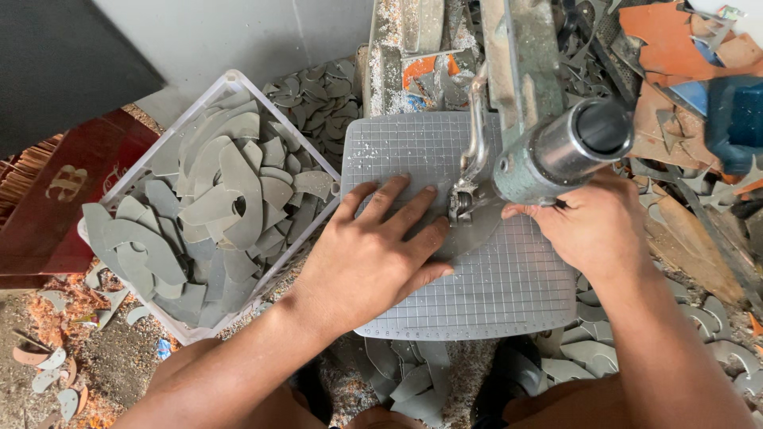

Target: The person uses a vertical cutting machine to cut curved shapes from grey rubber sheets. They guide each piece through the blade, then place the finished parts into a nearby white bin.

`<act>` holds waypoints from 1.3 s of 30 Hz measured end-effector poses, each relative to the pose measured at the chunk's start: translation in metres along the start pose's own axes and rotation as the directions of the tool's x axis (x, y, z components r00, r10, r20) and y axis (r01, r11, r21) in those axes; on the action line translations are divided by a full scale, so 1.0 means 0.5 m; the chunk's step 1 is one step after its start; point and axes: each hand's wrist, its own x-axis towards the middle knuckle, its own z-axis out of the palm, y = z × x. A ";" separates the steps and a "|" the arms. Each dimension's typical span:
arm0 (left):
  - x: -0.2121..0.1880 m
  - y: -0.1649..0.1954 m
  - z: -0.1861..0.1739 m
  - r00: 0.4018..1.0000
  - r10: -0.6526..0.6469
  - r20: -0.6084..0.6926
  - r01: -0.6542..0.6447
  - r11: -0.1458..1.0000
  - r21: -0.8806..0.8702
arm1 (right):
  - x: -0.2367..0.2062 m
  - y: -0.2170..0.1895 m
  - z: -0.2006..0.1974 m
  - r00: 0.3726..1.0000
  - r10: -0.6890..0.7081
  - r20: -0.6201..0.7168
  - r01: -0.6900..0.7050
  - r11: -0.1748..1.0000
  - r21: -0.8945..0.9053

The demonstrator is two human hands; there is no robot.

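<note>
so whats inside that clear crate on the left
The clear crate is heaped with curved grey cutout pieces, overlapping up to its rim. Its bottom and whatever lies lower in the heap are covered.

Daylight is even and soft across my view, bright enough to read the grid lines on the grey tabletop (493,294). Shadows are faint, gathering under my left hand (369,258). Mild glare sits on the metal cylinder (568,147). Edges bow outward from the wide lens. Focus is sharp centrally; the blue object (735,119) at right blurs.
</note>
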 end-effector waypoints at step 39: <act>-0.029 0.000 -0.029 0.998 0.061 0.032 -0.060 0.998 -0.037 | -0.066 -0.163 -0.007 0.990 -0.135 0.042 0.141 0.951 -0.275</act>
